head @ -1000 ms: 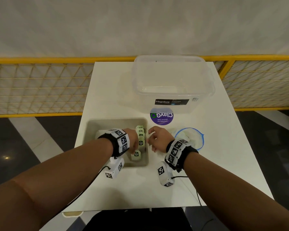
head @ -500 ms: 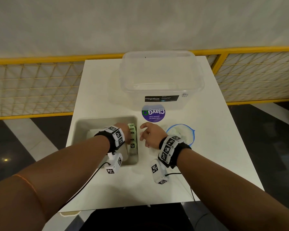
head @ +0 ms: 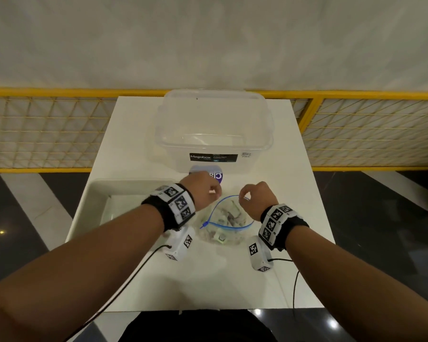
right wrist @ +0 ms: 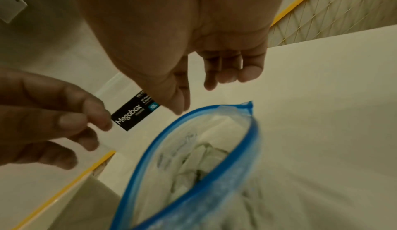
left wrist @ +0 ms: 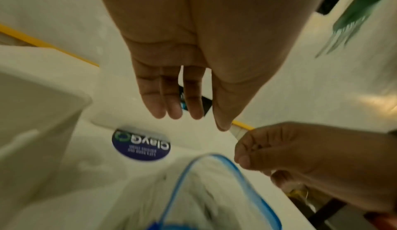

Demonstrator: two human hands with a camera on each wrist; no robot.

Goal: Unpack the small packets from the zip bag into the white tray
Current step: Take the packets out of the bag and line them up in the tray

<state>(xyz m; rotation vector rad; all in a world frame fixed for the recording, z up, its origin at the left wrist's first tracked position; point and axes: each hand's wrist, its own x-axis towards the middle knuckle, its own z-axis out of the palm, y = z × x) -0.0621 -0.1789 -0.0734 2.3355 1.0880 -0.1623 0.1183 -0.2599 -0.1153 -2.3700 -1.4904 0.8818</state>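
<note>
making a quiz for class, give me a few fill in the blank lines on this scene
1. The zip bag has a rim coloured ____.
2. The label on the clear box reads ____.
3. The white tray sits on the table on the ____ side of the zip bag.
4. The packets still in the zip bag lie ____ the white tray.

Missing words: blue; Megabox; left; outside

Hands: two, left hand (head: 203, 191) and right hand (head: 256, 197)
Zip bag (head: 223, 219): one
White tray (head: 94, 193): one
Clear storage box (head: 214, 129): one
Round sticker (left wrist: 140, 146): one
Packets: several, uncountable
</note>
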